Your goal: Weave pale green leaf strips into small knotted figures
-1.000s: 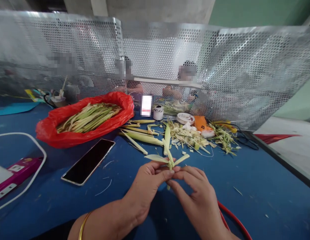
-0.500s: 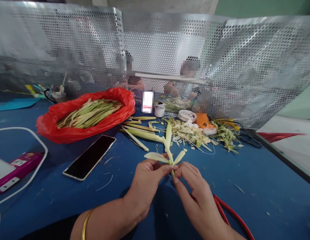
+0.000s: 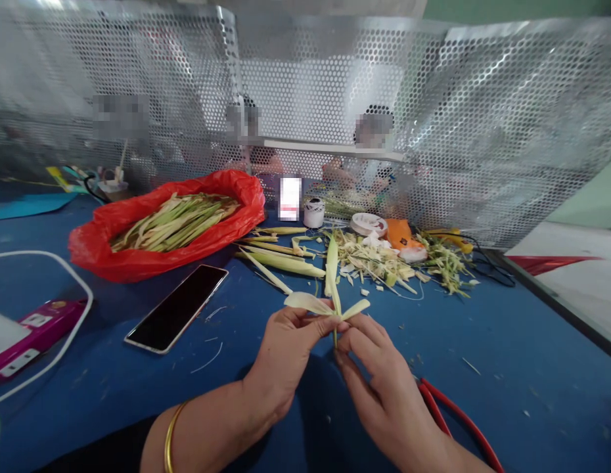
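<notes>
Just above the blue table, my left hand (image 3: 290,355) pinches a small bundle of pale green husk leaves (image 3: 332,276) where the leaves meet. One leaf points away from me, and two others spread to the left and right. Close against it, my right hand (image 3: 369,368) has thumb and fingers closed around the short stem below that joint. Part of the stem is hidden by the fingers. Beyond the hands lie loose husk strips (image 3: 290,263) and a heap of leaf scraps (image 3: 374,259).
A red plastic bag (image 3: 167,266) of long leaves stands at the left, with a phone (image 3: 177,309) in front. A purple power strip (image 3: 34,335) with a white cable lies far left. Red handles (image 3: 458,410) rest by my right forearm. Perforated metal screens (image 3: 310,85) stand behind, people beyond.
My right fingers have shifted slightly down and left along the stem. The bundle has turned a little, its right leaf now lying flatter. The camera view has moved slightly.
</notes>
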Available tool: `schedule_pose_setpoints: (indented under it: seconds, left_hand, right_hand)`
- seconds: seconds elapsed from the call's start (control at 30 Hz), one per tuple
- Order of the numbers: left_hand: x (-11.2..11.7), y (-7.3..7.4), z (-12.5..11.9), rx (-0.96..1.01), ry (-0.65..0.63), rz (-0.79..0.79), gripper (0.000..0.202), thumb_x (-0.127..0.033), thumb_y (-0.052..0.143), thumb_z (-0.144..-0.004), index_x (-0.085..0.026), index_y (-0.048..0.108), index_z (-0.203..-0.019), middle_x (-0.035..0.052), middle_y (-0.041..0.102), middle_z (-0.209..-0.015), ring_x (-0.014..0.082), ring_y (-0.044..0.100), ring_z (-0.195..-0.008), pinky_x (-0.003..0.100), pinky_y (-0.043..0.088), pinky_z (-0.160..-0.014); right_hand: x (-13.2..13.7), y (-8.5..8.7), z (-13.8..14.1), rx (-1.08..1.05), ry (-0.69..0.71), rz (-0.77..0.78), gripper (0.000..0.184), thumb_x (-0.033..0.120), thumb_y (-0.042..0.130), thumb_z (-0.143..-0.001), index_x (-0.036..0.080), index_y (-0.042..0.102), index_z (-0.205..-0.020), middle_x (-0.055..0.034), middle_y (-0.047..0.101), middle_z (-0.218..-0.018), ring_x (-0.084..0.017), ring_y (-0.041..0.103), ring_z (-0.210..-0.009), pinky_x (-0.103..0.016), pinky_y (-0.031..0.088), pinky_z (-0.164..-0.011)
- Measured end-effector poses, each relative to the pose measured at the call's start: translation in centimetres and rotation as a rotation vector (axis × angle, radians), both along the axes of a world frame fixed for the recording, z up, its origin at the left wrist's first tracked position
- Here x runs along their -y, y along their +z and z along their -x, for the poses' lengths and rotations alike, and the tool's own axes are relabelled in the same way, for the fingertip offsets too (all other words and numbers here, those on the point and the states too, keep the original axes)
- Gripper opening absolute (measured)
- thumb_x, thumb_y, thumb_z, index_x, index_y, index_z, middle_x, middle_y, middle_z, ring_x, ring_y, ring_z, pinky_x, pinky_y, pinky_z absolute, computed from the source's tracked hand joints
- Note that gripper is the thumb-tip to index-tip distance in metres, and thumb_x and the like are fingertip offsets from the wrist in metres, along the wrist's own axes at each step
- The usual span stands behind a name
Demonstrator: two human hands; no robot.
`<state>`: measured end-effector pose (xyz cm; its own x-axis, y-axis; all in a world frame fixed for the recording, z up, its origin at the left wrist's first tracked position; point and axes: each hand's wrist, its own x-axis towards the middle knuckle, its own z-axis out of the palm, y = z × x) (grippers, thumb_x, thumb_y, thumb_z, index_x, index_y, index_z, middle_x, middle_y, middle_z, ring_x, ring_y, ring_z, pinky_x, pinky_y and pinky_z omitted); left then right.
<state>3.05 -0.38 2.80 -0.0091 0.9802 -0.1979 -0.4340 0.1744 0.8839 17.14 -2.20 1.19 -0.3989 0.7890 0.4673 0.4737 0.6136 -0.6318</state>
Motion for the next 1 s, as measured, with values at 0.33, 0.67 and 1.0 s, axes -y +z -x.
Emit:
schedule_pose_setpoints:
  seconds: [0.33, 0.67, 1.0]
  left_hand:
    - [-0.1, -0.8, -0.1, -0.019, 0.023, -0.010, 0.018, -0.020, 0.081, -0.062, -0.014, 0.076, -0.078, 0.0040, 0.074, -0.082, 0.0141, 0.064, -0.079, 0.024, 0.047, -0.082]
    - [-0.5, -1.3, 0.1, -0.006, -0.025, 0.051, 0.023, -0.023, 0.082, -0.062, -0.014, 0.075, -0.081, 0.0039, 0.073, -0.079, 0.0131, 0.063, -0.075, 0.024, 0.047, -0.079]
    - [-0.6, -0.4, 0.7, -0.063, -0.221, 0.081, 0.027, -0.039, 0.071, -0.079, -0.015, 0.072, -0.092, 0.0030, 0.069, -0.073, 0.0109, 0.062, -0.069, 0.022, 0.049, -0.070]
  right_hand:
    - [0.0, -0.1, 0.0, 0.061, 0.023, -0.010, 0.017, 0.008, 0.040, -0.093, 0.021, 0.044, -0.082, -0.0052, 0.051, -0.093, -0.020, 0.049, -0.088, -0.035, 0.042, -0.078]
    - [0.1, -0.5, 0.3, 0.077, -0.018, -0.006, 0.016, 0.011, 0.042, -0.093, 0.020, 0.048, -0.081, -0.0057, 0.055, -0.093, -0.020, 0.053, -0.090, -0.033, 0.042, -0.077]
    - [-2.2, 0.8, -2.3, 0.195, -0.219, -0.212, 0.009, 0.021, 0.055, -0.093, 0.025, 0.059, -0.099, -0.0030, 0.067, -0.099, -0.022, 0.060, -0.097, -0.042, 0.032, -0.097]
